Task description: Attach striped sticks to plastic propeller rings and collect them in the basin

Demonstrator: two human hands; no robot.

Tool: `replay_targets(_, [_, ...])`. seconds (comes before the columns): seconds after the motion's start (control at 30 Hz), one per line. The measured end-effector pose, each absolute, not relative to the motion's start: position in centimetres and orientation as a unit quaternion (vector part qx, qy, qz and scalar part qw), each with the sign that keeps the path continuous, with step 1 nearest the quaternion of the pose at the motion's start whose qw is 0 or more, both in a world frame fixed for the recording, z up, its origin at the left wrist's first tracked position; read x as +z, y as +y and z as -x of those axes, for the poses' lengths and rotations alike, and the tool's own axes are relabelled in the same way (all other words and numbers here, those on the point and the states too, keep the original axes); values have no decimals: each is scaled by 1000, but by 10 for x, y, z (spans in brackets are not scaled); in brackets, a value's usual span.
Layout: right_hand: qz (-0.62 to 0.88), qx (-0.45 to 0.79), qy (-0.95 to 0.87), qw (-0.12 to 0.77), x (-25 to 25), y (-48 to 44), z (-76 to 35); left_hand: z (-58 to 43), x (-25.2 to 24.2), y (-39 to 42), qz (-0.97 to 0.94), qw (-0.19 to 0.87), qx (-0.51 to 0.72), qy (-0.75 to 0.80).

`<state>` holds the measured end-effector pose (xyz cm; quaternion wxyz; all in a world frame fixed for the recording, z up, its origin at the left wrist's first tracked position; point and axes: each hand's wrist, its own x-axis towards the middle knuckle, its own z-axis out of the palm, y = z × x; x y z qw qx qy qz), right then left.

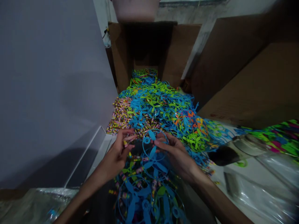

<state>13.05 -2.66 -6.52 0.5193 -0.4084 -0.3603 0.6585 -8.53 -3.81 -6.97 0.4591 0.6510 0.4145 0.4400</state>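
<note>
My left hand [121,149] is closed on a small pink and yellow toy stick [127,142], pinched between thumb and fingers. In my right hand [174,147] is a blue ringed propeller [152,135], gripped at its right side with the thumb in front. The two hands face each other a short way apart. Below them lies a heap of blue propellers [134,199] mixed with patterned sticks and a few green pieces. Just beyond my left hand spreads a pile of small pink and yellow sticks [120,113].
A big mound of blue, green and orange propellers [161,99] spills from an open cardboard box [184,46]. More cardboard [252,81] stands on the right. A transparent jar [243,147] with dark contents lies by clear plastic bags [259,193]. A pale panel [53,77] walls the left.
</note>
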Motion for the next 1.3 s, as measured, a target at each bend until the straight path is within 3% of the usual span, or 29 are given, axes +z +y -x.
replay_targets(0.1, [420, 656, -364, 511, -67, -28, -131, 80, -64, -39, -563, 521, 500, 401])
replay_targets(0.23, [423, 654, -365, 510, -69, -29, -131, 77, -56, -41, -526, 546, 486, 435])
replay_targets(0.5, [433, 632, -413, 492, -61, -37, -124, 67, -48, -47, -604, 483, 392, 498])
replay_targets(0.77, [421, 629, -417, 502, -60, -43, -119, 63, -53, -50, -649, 364, 400, 535])
replay_targets(0.97, [365, 653, -372, 550, -56, -41, -120, 68, -44, -51, -614, 499, 415, 450])
replay_targets(1.1, [394, 637, -361, 555, -55, -38, -125, 77, -47, -51, -624, 488, 406, 456])
replay_targets(1.3, [447, 579, -501, 461, -53, -37, -139, 89, -46, -51, -632, 520, 385, 427])
